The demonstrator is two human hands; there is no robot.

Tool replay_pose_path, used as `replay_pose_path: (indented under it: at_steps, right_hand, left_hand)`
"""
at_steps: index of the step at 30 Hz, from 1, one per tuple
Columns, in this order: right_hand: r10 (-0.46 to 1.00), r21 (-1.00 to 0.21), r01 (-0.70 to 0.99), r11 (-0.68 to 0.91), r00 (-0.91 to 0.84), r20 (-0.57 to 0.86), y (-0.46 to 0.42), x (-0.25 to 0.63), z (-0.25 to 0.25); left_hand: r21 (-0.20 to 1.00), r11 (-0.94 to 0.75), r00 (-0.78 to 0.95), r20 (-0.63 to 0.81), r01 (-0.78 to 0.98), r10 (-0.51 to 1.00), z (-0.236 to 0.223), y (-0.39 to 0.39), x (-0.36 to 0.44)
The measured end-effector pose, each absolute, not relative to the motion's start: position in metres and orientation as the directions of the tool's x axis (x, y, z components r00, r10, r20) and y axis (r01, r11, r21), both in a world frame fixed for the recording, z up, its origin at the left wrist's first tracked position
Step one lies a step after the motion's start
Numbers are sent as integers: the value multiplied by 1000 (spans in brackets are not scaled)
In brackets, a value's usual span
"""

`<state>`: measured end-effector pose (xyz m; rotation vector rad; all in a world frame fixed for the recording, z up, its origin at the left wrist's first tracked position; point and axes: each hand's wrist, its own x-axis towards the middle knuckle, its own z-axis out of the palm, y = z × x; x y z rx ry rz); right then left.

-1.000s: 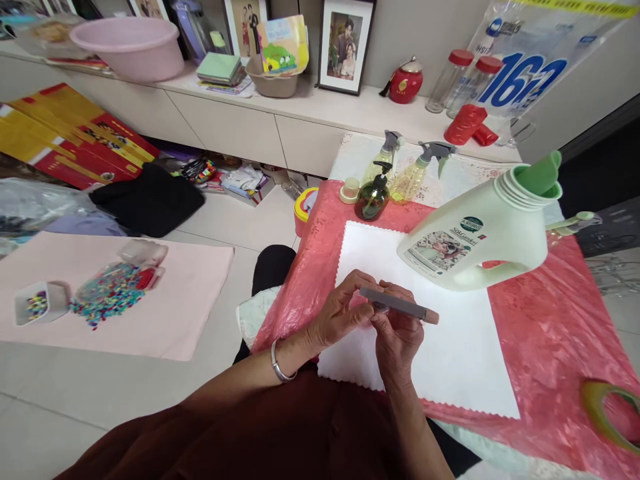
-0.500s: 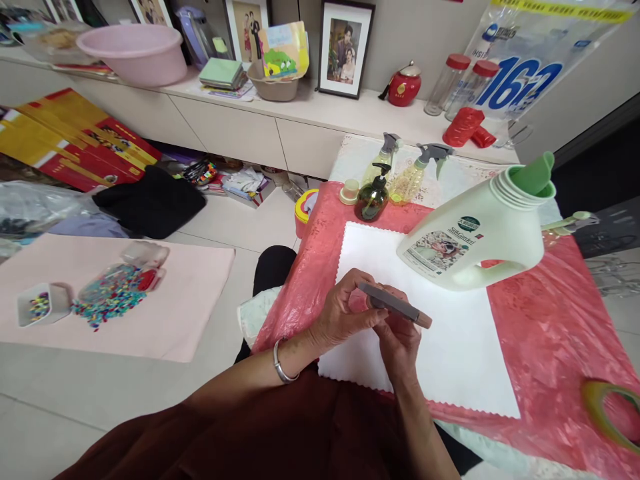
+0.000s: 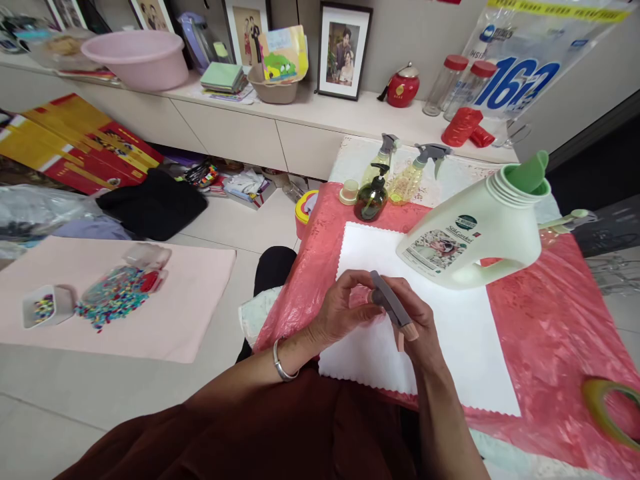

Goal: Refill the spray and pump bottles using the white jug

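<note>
Both hands are over a white scalloped-edge cloth. Between them is a trigger spray head, grey-brown on top with a pinkish-tan nozzle pointing toward me and to the right. My left hand, with a silver bangle at the wrist, pinches its rear end between thumb and fingers. My right hand wraps its right side, and a pinkish part shows below. The underside is mostly hidden by the fingers. Just beyond stands a large pale green jug, with a green scoop-like piece in its mouth.
A dark pump bottle, clear spray bottles and a small cap stand at the back of the red-covered table. A tape roll lies right. Colourful small pieces lie on a pink surface at left.
The spray head has swung round so its nozzle points more toward me. My right hand has moved up and to the right around it; my left hand stays nearly in place.
</note>
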<state>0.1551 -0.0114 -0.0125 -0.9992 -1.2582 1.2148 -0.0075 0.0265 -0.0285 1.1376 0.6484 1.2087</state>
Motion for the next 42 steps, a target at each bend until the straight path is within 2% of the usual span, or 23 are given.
replay_pose_path:
  at_steps: [5,10,15,20,24,29,33,38,42]
  right_hand:
    - [983,-988,15,154,-105,151,-16,160,-11]
    - [979,-977,59,203,-4,203,-15,153,-11]
    - [968,-969,87,229,83,237,-18,142,-14]
    - [961,-970,79,232,135,241,-21,132,-17]
    - [971,-975,69,213,92,219,-20,135,-15]
    - [988,-982,113,148,-62,142,-18,148,-7]
    - [986,-983,115,145,-101,133,-16,151,-4]
    - [984,-980,89,175,-17,175,-15,145,-9]
    - [982,-982,43,183,39,185,-16,139,-12]
  left_hand:
    - [882,6,236,119,-471,964,-31,24,-4]
    - [907,-3,294,139,-421,946,-31,21,-5]
    - [867,38,359,166,-497,919,-22,21,-5]
    - [883,-44,343,227,-468,912,-24,26,-8]
    - [862,4,340,196,-507,920,-32,26,-6]
    - [845,64,365,160,-532,917,-27,24,-1]
    - [869,42,336,146,-493,930,-22,24,-1]
    - [907,66,324,80,-416,943,-19,24,-5]
    - [937,-22,272,123,-348,954,-23,24,-6]
